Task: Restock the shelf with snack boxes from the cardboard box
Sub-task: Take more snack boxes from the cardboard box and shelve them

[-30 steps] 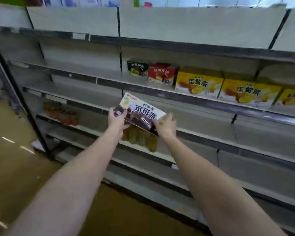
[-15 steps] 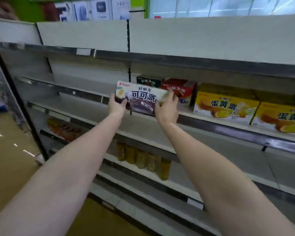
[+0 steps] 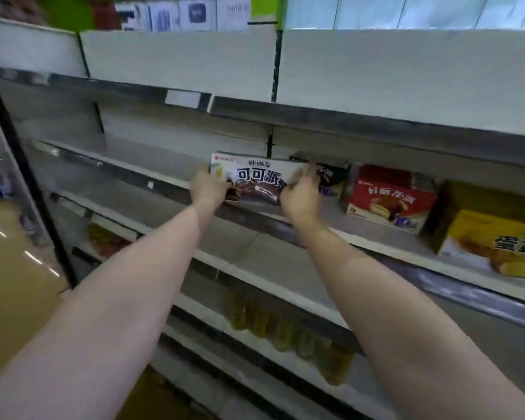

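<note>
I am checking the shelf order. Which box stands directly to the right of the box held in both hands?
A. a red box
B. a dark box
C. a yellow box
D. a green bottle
B: the dark box sits just behind the right hand, before the red box.
</note>
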The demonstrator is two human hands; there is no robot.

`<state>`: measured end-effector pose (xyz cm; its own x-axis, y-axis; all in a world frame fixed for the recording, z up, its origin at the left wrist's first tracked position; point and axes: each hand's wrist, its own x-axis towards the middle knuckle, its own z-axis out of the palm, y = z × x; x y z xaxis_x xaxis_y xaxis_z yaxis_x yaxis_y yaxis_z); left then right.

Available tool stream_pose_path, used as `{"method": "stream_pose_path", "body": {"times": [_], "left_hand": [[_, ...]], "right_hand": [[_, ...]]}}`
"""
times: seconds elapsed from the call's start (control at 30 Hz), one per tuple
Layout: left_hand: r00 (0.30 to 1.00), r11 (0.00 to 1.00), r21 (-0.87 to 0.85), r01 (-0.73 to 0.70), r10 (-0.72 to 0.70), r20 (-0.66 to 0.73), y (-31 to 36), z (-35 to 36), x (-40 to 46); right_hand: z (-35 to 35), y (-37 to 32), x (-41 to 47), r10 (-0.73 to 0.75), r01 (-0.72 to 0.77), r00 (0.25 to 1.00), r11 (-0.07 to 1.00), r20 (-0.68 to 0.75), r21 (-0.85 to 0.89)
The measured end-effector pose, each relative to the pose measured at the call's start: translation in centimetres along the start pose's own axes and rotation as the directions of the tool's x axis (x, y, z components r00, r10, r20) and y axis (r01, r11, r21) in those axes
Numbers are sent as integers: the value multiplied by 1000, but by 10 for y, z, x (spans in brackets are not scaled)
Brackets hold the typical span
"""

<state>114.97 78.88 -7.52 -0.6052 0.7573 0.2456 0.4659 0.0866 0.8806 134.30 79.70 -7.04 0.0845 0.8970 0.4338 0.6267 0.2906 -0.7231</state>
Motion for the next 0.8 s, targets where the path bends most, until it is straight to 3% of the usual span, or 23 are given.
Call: {"method": "stream_pose_path", "body": {"times": [0.13, 0.3, 0.4, 0.6, 0.8], "left_hand": [[998, 998, 4, -55, 55, 22, -20, 7, 77], [977, 989, 76, -127, 111, 180, -34, 18, 159], [971, 994, 76, -79, 59, 234, -42, 29, 198], [953, 990, -22, -142, 142, 266, -40, 56, 237], [905, 985, -87, -151, 173, 389, -51, 66, 250]], "right_hand": [[59, -13, 41, 201, -195, 978, 977, -55, 91], [117, -29, 87, 338, -334, 939, 941, -62, 59], [138, -34, 108, 344, -341, 933, 939, -104, 44], [151, -37, 130, 343, -328, 926, 938, -156, 117], [163, -22, 147, 392, -378, 918, 912, -66, 162]]}}
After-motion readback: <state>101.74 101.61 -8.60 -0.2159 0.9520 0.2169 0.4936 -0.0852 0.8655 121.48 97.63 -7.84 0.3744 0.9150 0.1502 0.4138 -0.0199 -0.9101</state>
